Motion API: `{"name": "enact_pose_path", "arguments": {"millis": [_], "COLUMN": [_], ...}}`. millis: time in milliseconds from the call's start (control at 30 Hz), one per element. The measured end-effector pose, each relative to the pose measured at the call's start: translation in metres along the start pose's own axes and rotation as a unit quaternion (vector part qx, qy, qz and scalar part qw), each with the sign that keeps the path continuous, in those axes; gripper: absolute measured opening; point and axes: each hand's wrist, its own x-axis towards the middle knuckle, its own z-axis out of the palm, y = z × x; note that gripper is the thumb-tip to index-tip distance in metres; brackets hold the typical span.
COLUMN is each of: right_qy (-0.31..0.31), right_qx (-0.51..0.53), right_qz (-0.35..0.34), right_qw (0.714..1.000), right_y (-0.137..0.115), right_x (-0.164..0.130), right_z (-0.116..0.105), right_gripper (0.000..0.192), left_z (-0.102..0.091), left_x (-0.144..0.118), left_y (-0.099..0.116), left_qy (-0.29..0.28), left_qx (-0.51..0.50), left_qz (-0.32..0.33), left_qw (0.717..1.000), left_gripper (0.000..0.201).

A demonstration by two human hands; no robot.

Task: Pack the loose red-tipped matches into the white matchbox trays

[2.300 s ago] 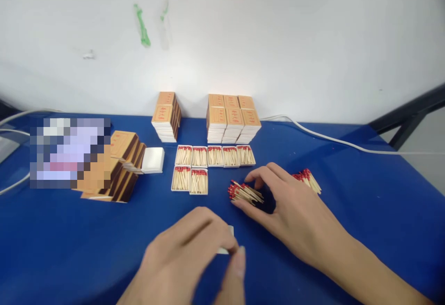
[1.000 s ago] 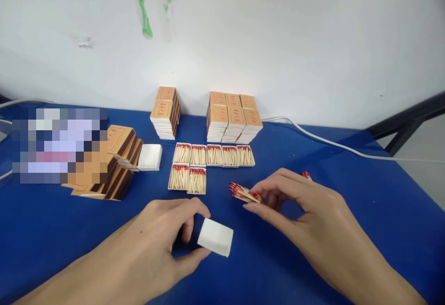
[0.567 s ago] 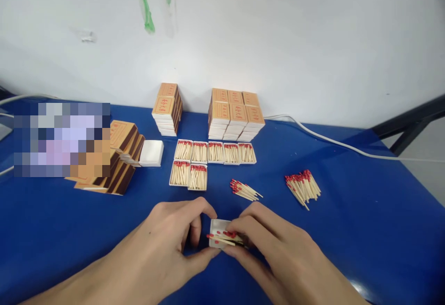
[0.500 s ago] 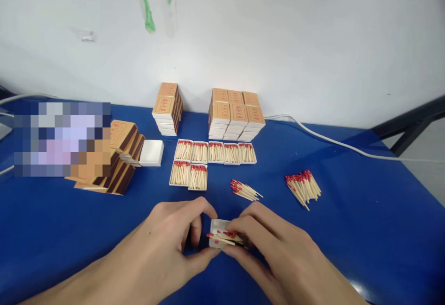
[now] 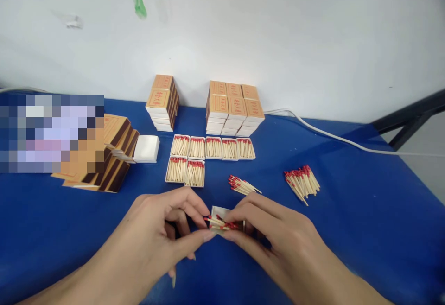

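We see both hands close together at the near middle of the worktop (image 5: 368, 212), meeting at a small tray (image 5: 218, 211), white and open side up; the left hand (image 5: 153, 226) pinches the tray's left end between thumb and index finger, its other fingers curled loosely below; the right hand (image 5: 280, 231) pinches a bunch of matches (image 5: 222, 225) over and partly inside the tray, red heads to the left, a stick or two poking past the tray's left end by the left fingertips; we cannot tell whether the tray touches the worktop. Just beyond the right hand we find a small loose pile (image 5: 242, 184) of matches, and well apart to its right a larger loose pile (image 5: 301, 183); left of the small pile lie seven filled trays (image 5: 213, 158), five in a back row and two in front, all heads toward the wall (image 5: 295, 31). Behind these we see a narrow stack (image 5: 162, 97) and a wider stack (image 5: 236, 105) of orange matchboxes, with a gap between; farther left a plain white tray (image 5: 146, 149) sits just beside a leaning heap (image 5: 116, 145) of boxes, partly hidden by a pixelated patch (image 5: 52, 133); a pale cable (image 5: 333, 135) runs off to the right.
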Motion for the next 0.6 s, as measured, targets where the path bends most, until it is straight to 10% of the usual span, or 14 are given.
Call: {"name": "enact_pose_path", "arguments": {"millis": [133, 600], "right_qy": [0.001, 0.003], "right_qx": [-0.002, -0.014], "right_qz": [-0.008, -0.001], "right_qw": [1.000, 1.000], "right_y": [0.0017, -0.0023], "right_x": [0.0013, -0.0006], "right_z": [-0.0002, -0.0009], "right_gripper": [0.007, 0.008], "left_z": [-0.0026, 0.0017], "left_x": [0.0013, 0.0014], "left_y": [0.0063, -0.0014], "left_qy": [-0.012, 0.053], "left_qx": [-0.021, -0.003], "left_qz": [-0.052, 0.068], "left_qw": [0.998, 0.996], "left_gripper": [0.027, 0.012]}}
